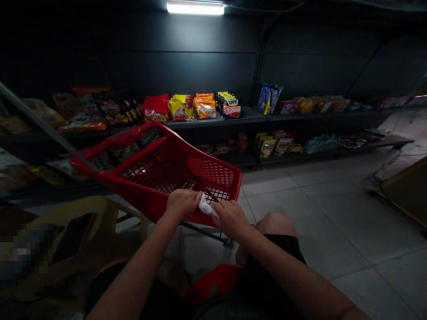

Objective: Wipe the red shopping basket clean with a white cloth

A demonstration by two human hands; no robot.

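Observation:
A red plastic shopping basket [213, 171] with mesh walls stands tilted in front of me, its long handle reaching to the left. A crumpled white cloth or tissue [207, 206] lies over its near rim. My left hand [183, 205] closes on the rim at the cloth's left side. My right hand [230, 218] presses on the cloth's right end, and the two hands nearly meet. The fingers partly hide the cloth, so I cannot tell exactly how much of it lies inside the basket.
Dark store shelves with colourful snack and noodle packets run across the back. A beige plastic chair [100, 226] stands at lower left, beside a pale tiled floor [310, 231]. My bent knee [275, 224] is under the basket, and a brown flat object [407, 191] is at right.

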